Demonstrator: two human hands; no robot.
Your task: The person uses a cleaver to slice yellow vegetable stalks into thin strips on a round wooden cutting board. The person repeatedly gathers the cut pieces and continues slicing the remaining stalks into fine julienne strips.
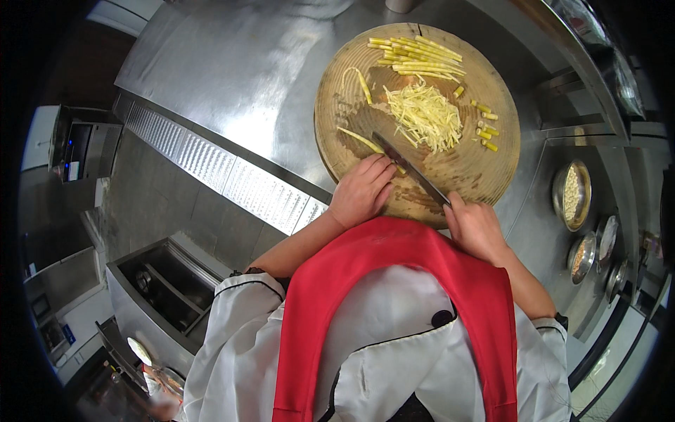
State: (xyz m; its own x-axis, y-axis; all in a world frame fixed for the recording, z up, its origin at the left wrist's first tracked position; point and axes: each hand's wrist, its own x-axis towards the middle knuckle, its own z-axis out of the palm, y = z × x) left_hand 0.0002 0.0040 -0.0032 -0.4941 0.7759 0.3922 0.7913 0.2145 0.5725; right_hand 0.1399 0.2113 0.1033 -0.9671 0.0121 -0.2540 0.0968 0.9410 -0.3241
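Note:
My right hand [472, 221] grips the handle of a kitchen knife [414, 170], its blade pointing away to the upper left. Beside the blade, the fingers of my left hand [365, 184] press a thin yellow-green bamboo shoot [364, 138] onto a round wooden chopping block [337, 79]. A heap of pale shredded strips [424, 115] lies past the knife. Farther back rests a bundle of whole slender shoots [416, 55]. One curled shoot [364, 84] lies at the block's left, and several short cut-off pieces [488, 129] are scattered on the right.
The block stands on a stainless steel worktop [221, 63]. To the right, metal bowls [572, 195] of food stand on a steel surface. A perforated metal drain cover [203, 158] runs along the floor at left, near a steel cabinet [158, 285]. Another person [163, 387] is at the lower left.

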